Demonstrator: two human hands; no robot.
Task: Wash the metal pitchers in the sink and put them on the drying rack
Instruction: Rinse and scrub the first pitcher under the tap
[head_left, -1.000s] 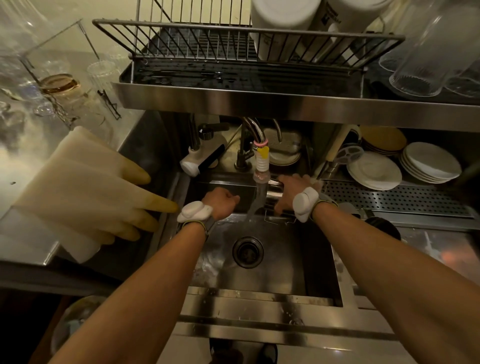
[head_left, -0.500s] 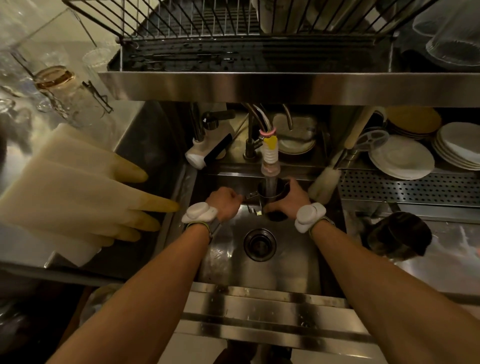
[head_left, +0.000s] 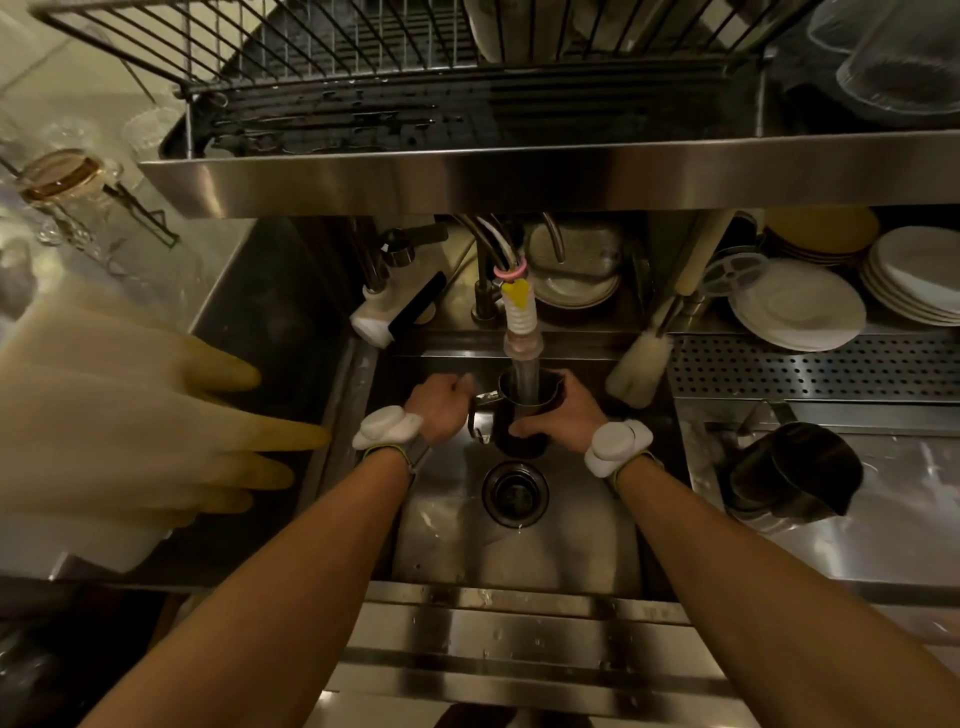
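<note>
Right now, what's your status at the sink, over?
Left hand grips handle, right hand wraps pitcher. Upright under faucet hose, over sink. Second pitcher on counter. Nothing in the way.

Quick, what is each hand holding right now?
Left hand: curled at the handle of the dark metal pitcher, apparently gripping it.
Right hand: grips the pitcher's body.

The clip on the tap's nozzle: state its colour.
The clip is yellow, with a pink band just above it. It shows in the head view.
</note>
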